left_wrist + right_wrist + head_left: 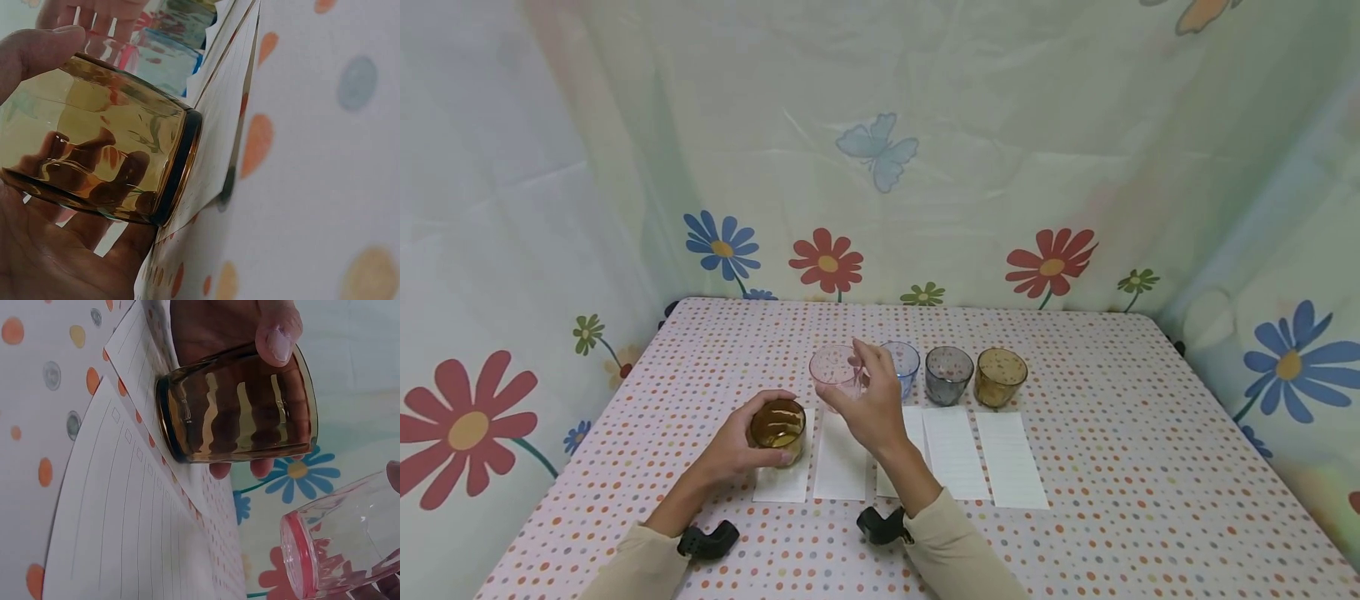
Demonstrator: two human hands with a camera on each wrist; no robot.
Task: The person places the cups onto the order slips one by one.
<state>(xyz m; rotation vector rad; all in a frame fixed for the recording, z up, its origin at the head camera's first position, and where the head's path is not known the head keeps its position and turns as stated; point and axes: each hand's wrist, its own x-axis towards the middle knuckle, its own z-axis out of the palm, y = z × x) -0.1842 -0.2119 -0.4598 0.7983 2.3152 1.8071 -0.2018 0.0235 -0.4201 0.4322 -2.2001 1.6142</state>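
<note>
My left hand (730, 446) grips a brown-amber glass (780, 425) round its side, thumb on the near side and fingers behind. The glass is upright, its base close over the leftmost paper slip (778, 490). In the left wrist view the amber glass (106, 137) shows its dark base rim right at the paper. My right hand (876, 412) holds a clear pink-tinted glass (833, 365) between thumb and fingers, behind the second slip (841, 467). In the right wrist view the pink glass (344, 537) has a thick pink base, lifted off the table.
Right of the pink glass stand a blue glass (908, 367), partly hidden by my right hand, a grey glass (949, 379) and a yellow-amber glass (1000, 379). Lined slips (1011, 462) lie in a row before them on the dotted tablecloth (1120, 467). A flowered curtain (970, 167) surrounds the table.
</note>
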